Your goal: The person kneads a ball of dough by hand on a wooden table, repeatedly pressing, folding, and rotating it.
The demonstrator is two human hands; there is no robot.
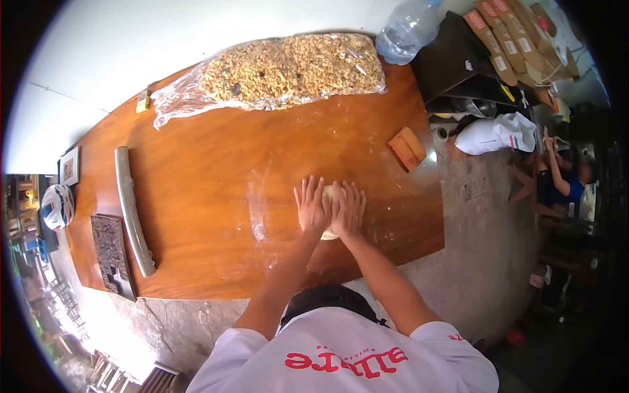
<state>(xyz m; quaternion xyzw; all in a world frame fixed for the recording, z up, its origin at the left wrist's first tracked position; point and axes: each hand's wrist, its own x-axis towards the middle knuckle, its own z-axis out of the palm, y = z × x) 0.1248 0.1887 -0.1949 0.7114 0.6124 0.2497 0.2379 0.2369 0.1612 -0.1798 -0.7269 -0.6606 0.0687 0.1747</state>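
- The pale dough lay on the wooden bench, right of the frame's centre, mostly hidden by the hands over it.
- The left hand and right hand pressed on it side by side, touching; each grip was open, fingers extended rather than closed.
- Whitish smears marked the wood left of them.
- Across the top, a clear plastic bag of yellowish pieces took up the far edge, with a large clear bottle just beside its right end.
- A wooden block lay tilted at the right.
- A long grey tube lay at the left, near a dark patterned board.
- Beyond the bench's right edge were a white sack and, farther right, another person.
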